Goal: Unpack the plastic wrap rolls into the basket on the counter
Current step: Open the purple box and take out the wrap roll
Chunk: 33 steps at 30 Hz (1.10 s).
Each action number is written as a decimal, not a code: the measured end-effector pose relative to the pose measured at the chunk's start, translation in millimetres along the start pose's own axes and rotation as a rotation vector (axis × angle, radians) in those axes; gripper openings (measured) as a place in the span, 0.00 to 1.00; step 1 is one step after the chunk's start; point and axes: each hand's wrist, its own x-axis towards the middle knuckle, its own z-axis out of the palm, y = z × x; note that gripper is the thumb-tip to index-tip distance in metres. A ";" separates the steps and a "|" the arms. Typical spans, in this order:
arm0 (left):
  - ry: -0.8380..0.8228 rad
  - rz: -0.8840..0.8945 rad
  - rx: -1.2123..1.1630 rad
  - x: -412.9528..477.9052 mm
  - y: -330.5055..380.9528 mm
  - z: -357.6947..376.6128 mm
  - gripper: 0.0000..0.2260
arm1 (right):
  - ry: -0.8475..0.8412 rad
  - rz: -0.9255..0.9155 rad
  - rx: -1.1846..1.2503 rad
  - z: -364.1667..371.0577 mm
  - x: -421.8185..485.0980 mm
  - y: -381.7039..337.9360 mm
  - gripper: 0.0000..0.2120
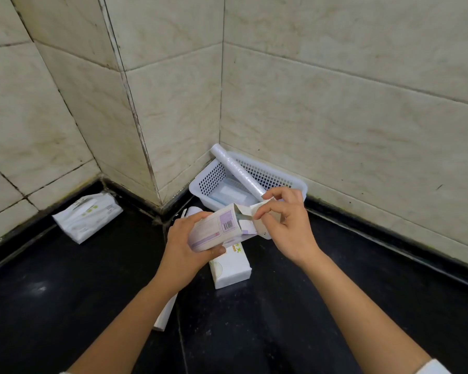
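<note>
1. Cardboard is what both hands work on: a long white-and-lilac carton with a barcode [216, 229] is held above the glossy black worktop [65, 279], tilted so its open end faces the basket.
2. The left hand [184, 244] wraps around the carton's lower end, fingers closed on it — a steadying grip, by my reading, so the other end can be worked.
3. The right hand [287, 220] pinches the carton's opened end flap [254, 209] between thumb and fingertips, holding it folded back; the roll inside is not clearly visible.
4. One clear plastic wrap roll [237, 171] already lies slanted in the white perforated plastic basket [281, 179], its far end propped on the rim — the basket sits in the tiled corner, within easy reach.
5. A white tissue pack with green print [230, 268] lies on the worktop under the carton; a second soft white pack [88, 215] rests by the left wall, well apart.
6. Judging by this, the task is partly done.
</note>
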 end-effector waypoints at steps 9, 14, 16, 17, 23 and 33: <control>0.017 0.019 -0.035 -1.1 0.1 -0.3 0.31 | -0.206 0.167 0.032 -4.3 -7.7 -12.0 0.11; -0.003 0.057 -0.008 -2.2 4.8 2.6 0.32 | -0.092 0.203 0.076 -3.5 -7.4 -12.1 0.07; 0.002 0.056 -0.006 -2.5 3.9 3.2 0.32 | -0.061 0.208 0.110 -6.8 -6.1 -11.8 0.09; 0.007 0.048 -0.015 -2.8 2.8 3.1 0.31 | -0.063 0.201 0.124 -9.2 -6.0 -11.9 0.12; -0.020 0.033 -0.034 -0.8 1.3 1.6 0.32 | -0.154 0.079 -0.072 -12.8 -10.2 -12.4 0.05; -0.116 0.013 -0.120 -0.7 4.5 -5.1 0.31 | -0.224 -0.013 -0.221 -21.1 -2.5 -11.2 0.18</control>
